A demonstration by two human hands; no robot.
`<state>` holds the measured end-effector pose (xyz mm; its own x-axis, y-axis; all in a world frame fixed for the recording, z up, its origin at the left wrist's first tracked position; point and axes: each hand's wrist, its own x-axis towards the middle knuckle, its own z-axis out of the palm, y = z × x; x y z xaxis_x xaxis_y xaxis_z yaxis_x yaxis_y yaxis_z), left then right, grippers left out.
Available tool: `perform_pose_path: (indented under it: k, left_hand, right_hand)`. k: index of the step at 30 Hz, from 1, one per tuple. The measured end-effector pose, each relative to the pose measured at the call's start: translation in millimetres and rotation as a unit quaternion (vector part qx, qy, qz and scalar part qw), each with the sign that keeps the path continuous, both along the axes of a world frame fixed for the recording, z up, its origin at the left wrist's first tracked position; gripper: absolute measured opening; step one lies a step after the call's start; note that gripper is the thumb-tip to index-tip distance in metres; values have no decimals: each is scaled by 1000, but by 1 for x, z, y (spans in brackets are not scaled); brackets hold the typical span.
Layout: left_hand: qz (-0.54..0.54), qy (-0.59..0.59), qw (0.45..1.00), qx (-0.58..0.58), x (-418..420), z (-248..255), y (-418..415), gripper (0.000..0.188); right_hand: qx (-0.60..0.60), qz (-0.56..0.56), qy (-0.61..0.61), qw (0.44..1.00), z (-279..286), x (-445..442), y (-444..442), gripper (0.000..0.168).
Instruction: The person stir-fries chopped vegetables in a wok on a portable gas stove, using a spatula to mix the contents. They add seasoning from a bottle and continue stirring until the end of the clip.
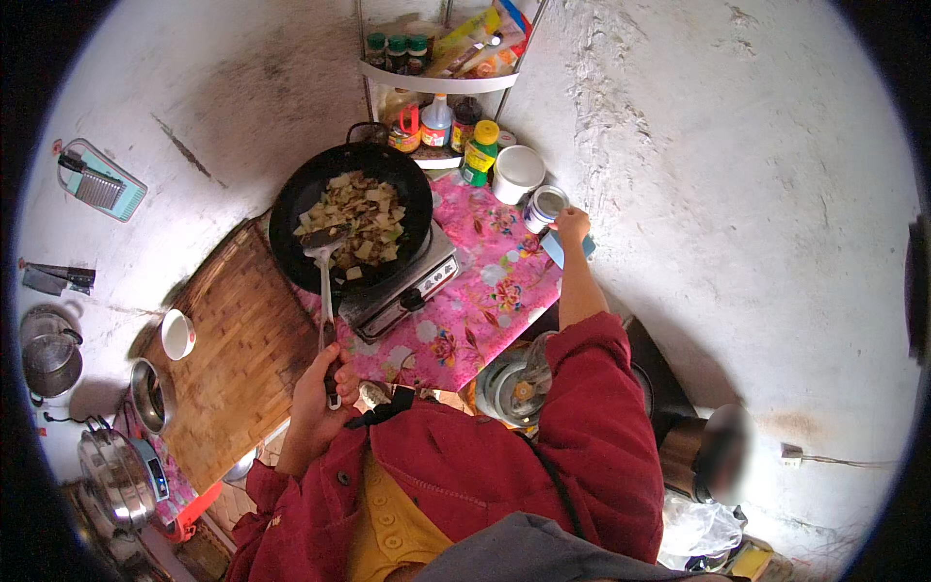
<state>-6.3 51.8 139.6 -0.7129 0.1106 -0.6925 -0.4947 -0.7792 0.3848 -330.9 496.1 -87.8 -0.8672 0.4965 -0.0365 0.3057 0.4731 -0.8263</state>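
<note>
My left hand (314, 389) grips the dark handle of a metal wok spatula (325, 280), whose blade rests on the food inside a black wok (291, 251). Pale chopped pieces of food (364, 211) lie in a heap there. Under the wok is a portable gas stove (407, 287), its knob facing me. My right hand (573, 224) reaches out to the far right of the table, beside a round white-and-blue jar (544, 209) and over a light blue object (558, 251). Its fingers are bent at the jar's edge; whether they hold anything is hidden.
Floral pink cloth (484, 320) covers the table. Behind are a white lidded tub (518, 173), a green yellow-capped bottle (480, 153) and a corner rack (440, 84) of seasonings. On the left, a wooden board (233, 349) carries a white bowl (178, 335) near a metal bowl (150, 396).
</note>
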Motion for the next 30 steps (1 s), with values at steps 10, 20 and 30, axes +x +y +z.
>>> perform_pose_path:
  k: [10,20,30]
  left_hand:
    - [-36,11,999,22,-11,-4,-2,16]
    - [-55,13,998,30,2,-5,-11,18]
    - [-53,26,996,70,19,-13,-11,18]
  right_hand:
    - [-287,-116,106,945,24,27,42,15]
    - [-267,108,154,945,146,61,-66,20]
    - [-263,375,94,884,176,55,-257,22]
